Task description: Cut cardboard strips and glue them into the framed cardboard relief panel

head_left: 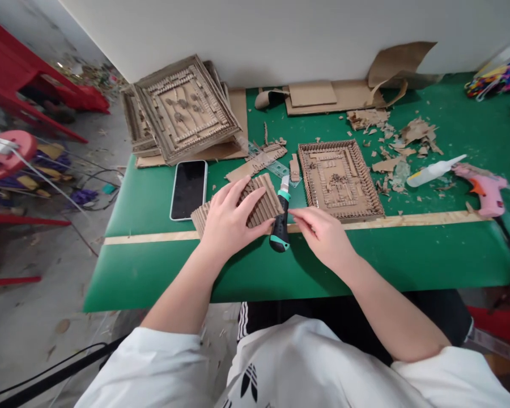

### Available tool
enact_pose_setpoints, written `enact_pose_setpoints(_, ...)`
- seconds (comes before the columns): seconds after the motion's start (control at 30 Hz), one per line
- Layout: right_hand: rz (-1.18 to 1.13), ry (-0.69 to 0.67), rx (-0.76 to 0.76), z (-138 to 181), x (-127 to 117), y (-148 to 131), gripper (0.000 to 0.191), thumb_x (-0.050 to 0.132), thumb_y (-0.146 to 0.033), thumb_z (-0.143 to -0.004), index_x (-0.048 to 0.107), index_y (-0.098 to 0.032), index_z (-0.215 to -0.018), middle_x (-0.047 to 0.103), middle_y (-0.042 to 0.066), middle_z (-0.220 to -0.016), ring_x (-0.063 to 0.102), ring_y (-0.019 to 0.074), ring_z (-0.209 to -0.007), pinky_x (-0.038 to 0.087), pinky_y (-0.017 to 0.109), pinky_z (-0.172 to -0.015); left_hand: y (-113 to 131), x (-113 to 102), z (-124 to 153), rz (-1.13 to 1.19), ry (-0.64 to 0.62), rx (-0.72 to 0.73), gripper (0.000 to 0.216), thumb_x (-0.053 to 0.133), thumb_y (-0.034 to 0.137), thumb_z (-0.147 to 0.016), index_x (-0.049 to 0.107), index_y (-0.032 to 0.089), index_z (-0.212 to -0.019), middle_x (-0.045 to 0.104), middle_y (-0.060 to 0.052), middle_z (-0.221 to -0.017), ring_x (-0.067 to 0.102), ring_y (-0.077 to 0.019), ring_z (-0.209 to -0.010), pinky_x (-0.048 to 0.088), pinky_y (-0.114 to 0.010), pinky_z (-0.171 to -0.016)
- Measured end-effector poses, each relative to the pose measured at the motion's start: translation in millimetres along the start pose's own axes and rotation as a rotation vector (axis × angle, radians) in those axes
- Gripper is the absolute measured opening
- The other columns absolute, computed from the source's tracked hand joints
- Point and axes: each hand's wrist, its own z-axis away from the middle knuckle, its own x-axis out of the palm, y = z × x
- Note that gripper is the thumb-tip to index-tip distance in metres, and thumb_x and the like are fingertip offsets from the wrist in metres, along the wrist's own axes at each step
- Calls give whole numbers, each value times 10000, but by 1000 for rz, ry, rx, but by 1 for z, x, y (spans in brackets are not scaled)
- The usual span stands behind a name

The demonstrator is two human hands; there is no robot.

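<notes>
A dark-screened phone in a pale case (pixel 190 190) lies at the left on the green-covered table (pixel 144 272), just beside the ridged brown corrugated cardboard piece (pixel 272 198) under my left hand (pixel 227 218). The cardboard should feel light and dry, fairly stiff along its ridges but easily crushed across them, so I would hold it flat-handed or by its edges, never pinching the flutes. My left fingers are spread over it, resting rather than clenched, the thumb reaching its right end near the black-and-teal utility knife (pixel 280 224). The knife lies there with its blade showing, pointing away from me; its thick handle is the safe grip. My right hand (pixel 325 235) is loosely curled just beside that handle, forefinger towards it; I cannot tell whether it touches or pinches anything. Further right sits a square brown cardboard tray with ridged walls (pixel 368 175).
</notes>
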Motion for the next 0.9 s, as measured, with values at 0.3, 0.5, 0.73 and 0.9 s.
enact_pose_setpoints(0.3, 610, -396, -147, -17, 16, -15, 444, 408, -85, -864, 554, -256, -1247, 343, 44, -1466, 592, 186, -935, 555, 319, -650, -10, 16, 3, -87, -327, -118, 487, 570, 469, -821, 568, 157, -1195, 525, -156, -1329, 525, -351, -1126, 471, -478, -904)
enact_pose_setpoints(0.5, 684, -431, -352, -26, 11, -8, 374, 407, -83, -858, 564, -218, -1169, 379, 6, -1447, 588, 152, -810, 507, 289, -553, -13, 17, 4, -46, -392, -136, 532, 587, 484, -811, 539, 155, -1227, 513, -148, -1350, 504, -349, -1158, 462, -478, -924)
enact_pose_setpoints(0.73, 152, -275, -474, -17, -5, 10, 323, 382, -161, -895, 442, -183, -1212, 479, 86, -1338, 519, 147, -1176, 519, 316, -901, -12, 17, 5, -5, -379, -125, 521, 617, 443, -801, 543, 150, -1225, 512, -161, -1354, 501, -350, -1179, 458, -488, -938)
enact_pose_setpoints(0.9, -119, 137, -377, -14, -11, 9, 466, 684, -434, -727, 479, -209, -1080, 583, 74, -1042, 600, 163, -987, 533, 312, -832, -8, 20, 7, 39, -384, -80, 530, 603, 467, -811, 532, 161, -1237, 493, -141, -1385, 487, -343, -1224, 438, -479, -980)
